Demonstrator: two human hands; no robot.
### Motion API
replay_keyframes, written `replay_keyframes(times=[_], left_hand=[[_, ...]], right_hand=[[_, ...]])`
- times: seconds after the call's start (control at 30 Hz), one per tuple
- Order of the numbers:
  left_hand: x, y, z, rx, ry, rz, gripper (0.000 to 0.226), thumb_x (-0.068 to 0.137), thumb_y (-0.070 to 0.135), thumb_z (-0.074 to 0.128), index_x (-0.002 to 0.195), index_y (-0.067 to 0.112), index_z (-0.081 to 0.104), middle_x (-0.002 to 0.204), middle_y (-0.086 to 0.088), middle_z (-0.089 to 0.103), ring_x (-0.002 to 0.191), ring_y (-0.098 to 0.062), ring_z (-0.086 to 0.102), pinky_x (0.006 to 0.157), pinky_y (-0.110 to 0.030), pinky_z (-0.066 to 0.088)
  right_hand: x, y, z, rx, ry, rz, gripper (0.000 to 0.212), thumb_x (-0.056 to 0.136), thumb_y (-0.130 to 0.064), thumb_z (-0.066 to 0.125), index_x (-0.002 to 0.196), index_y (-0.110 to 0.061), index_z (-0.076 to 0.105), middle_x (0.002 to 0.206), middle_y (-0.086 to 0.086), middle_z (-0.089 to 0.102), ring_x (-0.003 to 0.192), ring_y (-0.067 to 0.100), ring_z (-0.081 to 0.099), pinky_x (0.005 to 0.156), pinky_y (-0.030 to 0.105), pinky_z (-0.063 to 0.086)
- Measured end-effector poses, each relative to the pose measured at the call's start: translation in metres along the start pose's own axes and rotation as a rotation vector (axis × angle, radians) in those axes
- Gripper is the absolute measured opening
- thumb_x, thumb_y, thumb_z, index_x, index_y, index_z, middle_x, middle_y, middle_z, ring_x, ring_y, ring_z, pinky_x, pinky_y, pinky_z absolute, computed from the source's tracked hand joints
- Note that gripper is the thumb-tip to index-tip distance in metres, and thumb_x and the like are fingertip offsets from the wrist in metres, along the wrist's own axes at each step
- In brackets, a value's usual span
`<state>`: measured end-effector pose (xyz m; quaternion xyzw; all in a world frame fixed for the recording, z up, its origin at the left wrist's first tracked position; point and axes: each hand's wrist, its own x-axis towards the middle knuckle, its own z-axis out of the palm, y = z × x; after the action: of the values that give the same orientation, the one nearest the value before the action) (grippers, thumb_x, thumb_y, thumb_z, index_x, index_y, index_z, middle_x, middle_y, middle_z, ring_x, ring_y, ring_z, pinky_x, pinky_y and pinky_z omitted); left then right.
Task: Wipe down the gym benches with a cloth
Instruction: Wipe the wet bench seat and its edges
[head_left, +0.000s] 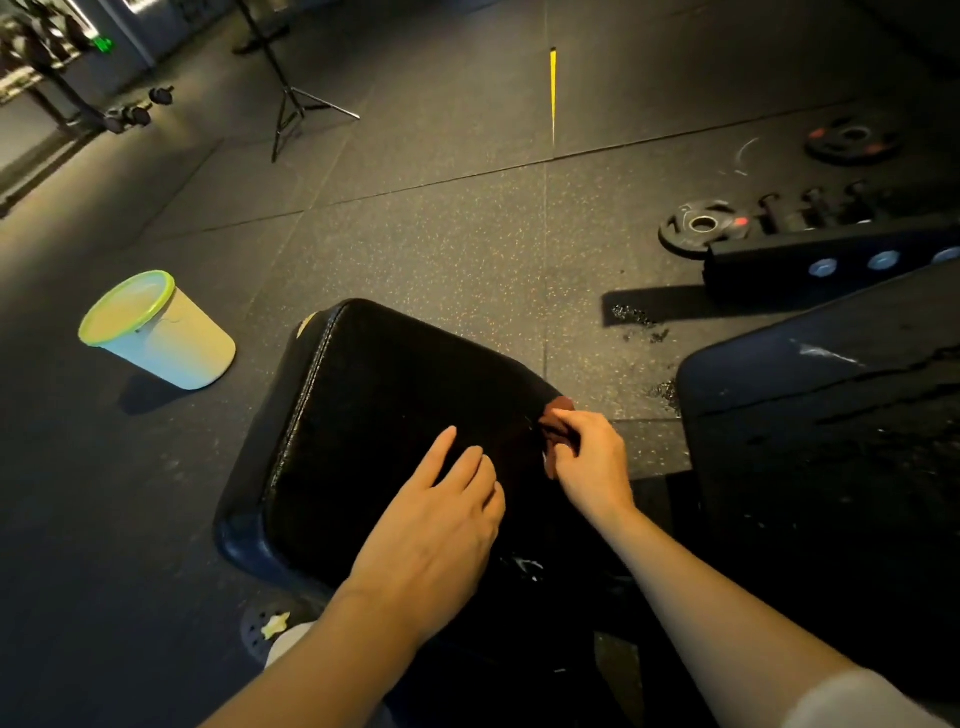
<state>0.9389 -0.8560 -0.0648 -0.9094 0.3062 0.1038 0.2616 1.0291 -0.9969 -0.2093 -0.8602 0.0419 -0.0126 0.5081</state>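
Fingers pinch cloth — left hand (flat) on bench.

Head view, steeply down, seemingly close above bench

Bench pad: in the middle, close to the person.
Left hand: flat on the bench pad.
Right hand: at the pad's right edge, pinching the cloth.
Bucket: on the floor, left of the pad.
Second pad: to the right.
Weight plates: on the floor, far right.
Tripod: far behind.
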Motion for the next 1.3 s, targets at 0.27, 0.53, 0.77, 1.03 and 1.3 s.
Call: replay_keyframes(times=[0.27,0.53,0.77,1.03,1.3], left_hand=[[-0.001,0.002,0.003,0.007,-0.013,0.031,0.057,0.102,0.033,0.031,0.151,0.009,0.015,0.158,-0.017,0.015,0.147,-0.033,0.005,0.112,-0.052,-0.018],[0.000,0.003,0.015,0.031,0.035,0.067,0.057,0.100,0.032,0.037,0.149,0.006,0.023,0.155,-0.018,0.024,0.146,-0.035,0.014,0.110,-0.052,-0.015],[0.000,0.004,0.021,0.061,0.062,0.072,0.056,0.099,0.031,0.041,0.148,0.007,0.026,0.154,-0.018,0.026,0.145,-0.035,0.016,0.113,-0.053,-0.012],[0.002,0.001,0.030,0.058,0.055,0.077,0.062,0.084,0.035,0.066,0.137,0.010,0.047,0.142,-0.015,0.048,0.136,-0.033,0.039,0.113,-0.054,0.001],[0.002,0.002,0.029,0.077,0.083,0.067,0.056,0.094,0.031,0.052,0.144,0.009,0.037,0.149,-0.016,0.038,0.141,-0.034,0.028,0.113,-0.052,-0.006]], right_hand=[[-0.005,0.009,0.007,-0.028,-0.036,0.006,0.042,0.079,0.006,0.058,0.116,-0.009,0.068,0.122,0.009,0.060,0.115,0.025,0.056,0.100,0.023,0.037],[-0.013,-0.001,0.022,0.103,0.026,-0.014,0.047,0.073,0.015,0.053,0.107,-0.011,0.071,0.119,0.005,0.059,0.114,0.023,0.054,0.100,0.019,0.037],[-0.057,-0.006,0.018,0.007,0.032,-0.165,0.049,0.073,0.013,0.058,0.113,-0.013,0.071,0.128,0.005,0.056,0.115,0.017,0.047,0.101,0.018,0.029],[-0.051,0.018,0.002,-0.057,0.029,-0.008,0.037,0.086,-0.001,0.058,0.120,-0.015,0.067,0.136,0.000,0.051,0.123,0.017,0.045,0.103,0.020,0.029],[-0.039,0.029,0.004,-0.116,0.034,0.200,0.047,0.080,0.009,0.051,0.117,-0.014,0.069,0.141,0.003,0.051,0.124,0.023,0.044,0.106,0.019,0.027]])
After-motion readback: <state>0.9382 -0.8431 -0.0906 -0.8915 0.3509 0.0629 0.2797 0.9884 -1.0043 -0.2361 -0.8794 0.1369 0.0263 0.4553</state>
